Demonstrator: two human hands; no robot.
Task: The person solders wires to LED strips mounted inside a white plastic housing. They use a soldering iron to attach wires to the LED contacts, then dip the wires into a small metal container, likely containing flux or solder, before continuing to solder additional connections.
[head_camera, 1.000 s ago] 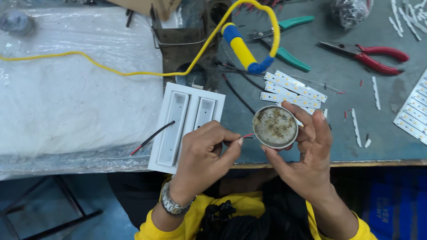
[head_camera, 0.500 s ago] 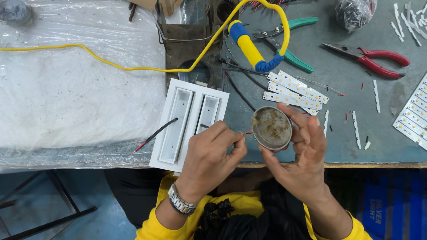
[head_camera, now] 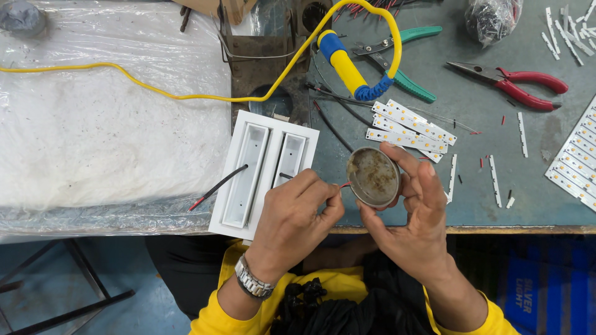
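Right hand [head_camera: 417, 205] is curled around a small round tin [head_camera: 373, 177] of brownish paste, holding it tilted above the near edge of the counter [head_camera: 484, 211]. Left hand [head_camera: 297, 214] is pinched shut on a thin red wire [head_camera: 343, 184], its tip touching the tin's left rim. White two-slot housing [head_camera: 264, 170] sits just left of the hands with a black wire [head_camera: 217, 185] poking out of its left slot; light strips [head_camera: 410, 127] lie just beyond the tin, yellow-handled soldering iron [head_camera: 344, 62] farther back, red pliers [head_camera: 515, 84] far right.
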